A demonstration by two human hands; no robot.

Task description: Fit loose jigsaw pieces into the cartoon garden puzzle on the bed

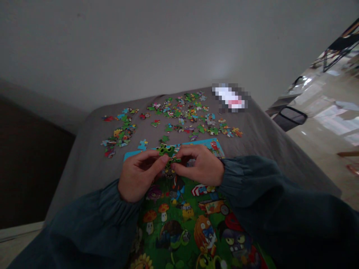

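Note:
My left hand (140, 173) pinches a green puzzle piece (165, 150) between thumb and fingers. Close against it, my right hand (200, 164) has its thumb and fingers closed on another green puzzle piece (175, 160). The two pieces overlap in my view, and I cannot tell whether they are joined. Both hands are over the upper part of a green picture sheet (193, 224) printed with cartoon plants and zombies, with a blue strip along its top edge. Just beyond the sheet lie a blue puzzle piece (143, 144) and a small green one (164, 138).
Many loose puzzle pieces (185, 112) are scattered across the far half of the grey cloth-covered table (81, 160), with a cluster (123, 132) to the left. A blurred-out white object (230, 98) lies at the far right corner. A pale wall (140, 48) stands behind.

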